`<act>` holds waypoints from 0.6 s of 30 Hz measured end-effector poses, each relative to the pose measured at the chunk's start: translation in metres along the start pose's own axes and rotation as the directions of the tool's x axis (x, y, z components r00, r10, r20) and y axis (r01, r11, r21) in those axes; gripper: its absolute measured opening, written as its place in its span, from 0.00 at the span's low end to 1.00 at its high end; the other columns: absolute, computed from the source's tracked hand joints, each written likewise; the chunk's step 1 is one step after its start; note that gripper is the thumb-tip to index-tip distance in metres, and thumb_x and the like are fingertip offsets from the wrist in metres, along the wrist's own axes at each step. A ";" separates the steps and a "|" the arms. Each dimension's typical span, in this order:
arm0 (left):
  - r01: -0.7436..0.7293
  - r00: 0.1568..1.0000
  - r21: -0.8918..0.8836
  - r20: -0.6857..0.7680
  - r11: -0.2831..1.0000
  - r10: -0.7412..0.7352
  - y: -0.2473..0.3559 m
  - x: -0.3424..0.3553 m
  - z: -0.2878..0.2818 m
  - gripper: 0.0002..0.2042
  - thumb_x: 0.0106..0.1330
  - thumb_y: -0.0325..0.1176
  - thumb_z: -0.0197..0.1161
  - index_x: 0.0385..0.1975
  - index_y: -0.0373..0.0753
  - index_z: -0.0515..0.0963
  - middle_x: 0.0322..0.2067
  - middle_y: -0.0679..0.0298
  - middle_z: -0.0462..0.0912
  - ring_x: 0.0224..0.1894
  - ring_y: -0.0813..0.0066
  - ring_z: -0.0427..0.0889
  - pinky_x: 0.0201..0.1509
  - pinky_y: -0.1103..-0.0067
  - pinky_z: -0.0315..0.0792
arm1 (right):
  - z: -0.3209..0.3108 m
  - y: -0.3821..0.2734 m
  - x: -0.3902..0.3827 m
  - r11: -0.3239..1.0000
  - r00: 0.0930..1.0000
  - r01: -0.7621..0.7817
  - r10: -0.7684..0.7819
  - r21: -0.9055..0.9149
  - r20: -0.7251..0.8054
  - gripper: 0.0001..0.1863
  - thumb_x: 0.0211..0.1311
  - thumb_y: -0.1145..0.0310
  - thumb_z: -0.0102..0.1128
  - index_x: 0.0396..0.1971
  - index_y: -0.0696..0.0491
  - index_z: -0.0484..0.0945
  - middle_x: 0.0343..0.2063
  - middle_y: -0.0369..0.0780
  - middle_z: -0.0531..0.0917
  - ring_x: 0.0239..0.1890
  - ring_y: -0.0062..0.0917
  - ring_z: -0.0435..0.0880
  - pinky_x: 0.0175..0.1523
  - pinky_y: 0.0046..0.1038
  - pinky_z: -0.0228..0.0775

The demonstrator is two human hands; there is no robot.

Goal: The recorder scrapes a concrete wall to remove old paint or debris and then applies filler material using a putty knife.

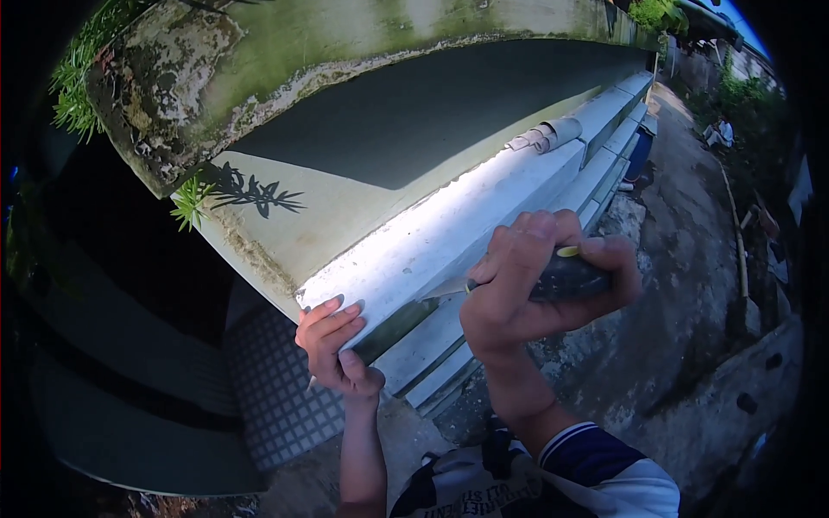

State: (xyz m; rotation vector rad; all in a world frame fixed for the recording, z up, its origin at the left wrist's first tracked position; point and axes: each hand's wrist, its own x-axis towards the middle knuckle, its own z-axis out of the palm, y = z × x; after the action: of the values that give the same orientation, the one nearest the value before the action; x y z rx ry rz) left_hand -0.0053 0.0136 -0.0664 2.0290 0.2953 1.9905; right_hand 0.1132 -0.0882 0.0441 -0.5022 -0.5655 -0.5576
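A white-topped ledge (423,233) runs along the base of a wall. At its near end my left hand (332,341) grips the corner, fingers over the top and thumb on the side. My right hand (535,276) is closed around a tool with a dark, rounded handle (574,281) and a yellow spot. From the fist its pale, pointed metal tip (445,290) reaches left to the ledge's front edge; I cannot tell whether it touches. Fingers hide much of the handle, so its exact kind is unclear.
A curved grey piece (563,131) and several pale fragments lie on the ledge. Below are white steps (432,354). A mossy concrete slab (345,34) overhangs the wall. Checkered tile floor (281,406) lies left; a rough path (682,259) runs right, with a long stick (738,233).
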 end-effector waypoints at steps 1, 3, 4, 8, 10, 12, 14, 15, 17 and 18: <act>0.000 1.000 -0.004 0.003 1.000 0.000 0.002 -0.001 0.005 0.21 0.73 0.45 0.45 0.29 0.36 0.81 0.36 0.60 0.86 0.52 0.61 0.79 0.66 0.60 0.58 | -0.006 0.025 -0.006 0.950 0.967 0.233 -0.204 -0.209 0.151 0.16 0.63 0.84 0.56 0.43 0.51 0.62 0.24 0.36 0.69 0.19 0.19 0.67 0.28 0.20 0.62; -0.006 1.000 0.016 0.001 1.000 0.006 -0.002 -0.001 0.002 0.21 0.73 0.45 0.45 0.29 0.36 0.81 0.37 0.61 0.86 0.52 0.61 0.79 0.66 0.60 0.58 | -0.004 0.044 -0.024 0.834 0.891 0.405 -0.269 -0.374 0.367 0.14 0.65 0.81 0.57 0.39 0.50 0.61 0.23 0.36 0.72 0.16 0.18 0.67 0.26 0.20 0.64; -0.010 1.000 0.022 0.004 1.000 0.010 -0.004 -0.001 0.000 0.21 0.73 0.45 0.45 0.29 0.37 0.81 0.37 0.61 0.86 0.52 0.61 0.79 0.67 0.60 0.58 | -0.016 0.039 -0.028 0.838 0.893 0.401 -0.266 -0.371 0.364 0.14 0.65 0.81 0.57 0.39 0.50 0.61 0.23 0.36 0.72 0.16 0.18 0.67 0.26 0.20 0.64; -0.012 0.999 0.031 0.040 0.999 0.010 -0.001 0.001 -0.003 0.21 0.72 0.46 0.45 0.31 0.33 0.78 0.36 0.55 0.84 0.53 0.57 0.77 0.68 0.57 0.58 | -0.024 0.019 -0.011 0.940 0.945 0.274 -0.225 -0.202 0.236 0.15 0.64 0.82 0.57 0.40 0.51 0.61 0.23 0.35 0.72 0.17 0.18 0.68 0.26 0.21 0.62; -0.006 0.999 0.022 0.037 1.000 0.005 0.001 0.000 0.003 0.22 0.72 0.46 0.44 0.31 0.33 0.78 0.36 0.55 0.84 0.53 0.57 0.77 0.68 0.57 0.58 | -0.022 0.031 -0.005 0.883 0.915 0.365 -0.280 -0.296 0.291 0.13 0.66 0.81 0.54 0.40 0.51 0.60 0.22 0.35 0.71 0.16 0.17 0.67 0.25 0.20 0.63; -0.006 0.999 0.026 0.034 1.000 0.005 -0.001 -0.001 0.002 0.22 0.73 0.46 0.44 0.31 0.33 0.77 0.36 0.55 0.84 0.53 0.57 0.77 0.68 0.57 0.59 | -0.019 0.042 -0.006 0.816 0.882 0.443 -0.321 -0.373 0.345 0.12 0.68 0.80 0.52 0.39 0.51 0.59 0.22 0.35 0.70 0.14 0.17 0.66 0.24 0.19 0.63; -0.001 0.999 0.025 0.041 1.000 0.000 -0.003 -0.001 -0.001 0.22 0.73 0.46 0.44 0.31 0.33 0.77 0.36 0.55 0.84 0.53 0.57 0.77 0.68 0.57 0.59 | -0.022 0.044 -0.013 0.847 0.907 0.380 -0.264 -0.371 0.327 0.12 0.68 0.80 0.52 0.40 0.51 0.59 0.22 0.35 0.69 0.15 0.17 0.67 0.25 0.18 0.65; -0.003 0.999 0.027 0.041 1.000 0.001 -0.004 -0.001 -0.001 0.22 0.73 0.46 0.44 0.31 0.33 0.77 0.36 0.55 0.84 0.53 0.57 0.77 0.68 0.57 0.59 | -0.020 0.041 -0.015 0.874 0.928 0.317 -0.206 -0.368 0.310 0.12 0.69 0.79 0.52 0.40 0.51 0.58 0.23 0.36 0.69 0.15 0.17 0.68 0.26 0.18 0.66; -0.003 1.000 0.002 -0.015 1.000 0.003 -0.003 0.000 0.000 0.21 0.72 0.45 0.46 0.29 0.36 0.81 0.36 0.59 0.86 0.51 0.60 0.79 0.66 0.60 0.59 | -0.012 0.008 -0.005 0.969 0.980 0.153 -0.122 -0.195 0.159 0.14 0.67 0.81 0.54 0.42 0.52 0.59 0.23 0.36 0.69 0.18 0.17 0.69 0.27 0.19 0.66; -0.002 1.000 0.009 -0.017 1.000 0.002 -0.002 0.000 -0.001 0.21 0.72 0.45 0.46 0.29 0.36 0.81 0.36 0.59 0.86 0.51 0.60 0.79 0.66 0.60 0.59 | -0.006 -0.005 0.000 1.000 1.000 -0.007 0.007 0.015 0.028 0.16 0.65 0.83 0.55 0.44 0.52 0.60 0.24 0.36 0.70 0.21 0.17 0.71 0.29 0.19 0.65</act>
State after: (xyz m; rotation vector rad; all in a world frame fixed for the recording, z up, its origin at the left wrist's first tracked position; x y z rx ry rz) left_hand -0.0058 0.0155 -0.0670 2.0192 0.3065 2.0119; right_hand 0.1121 -0.0957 0.0408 -0.4983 -0.5936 -0.5401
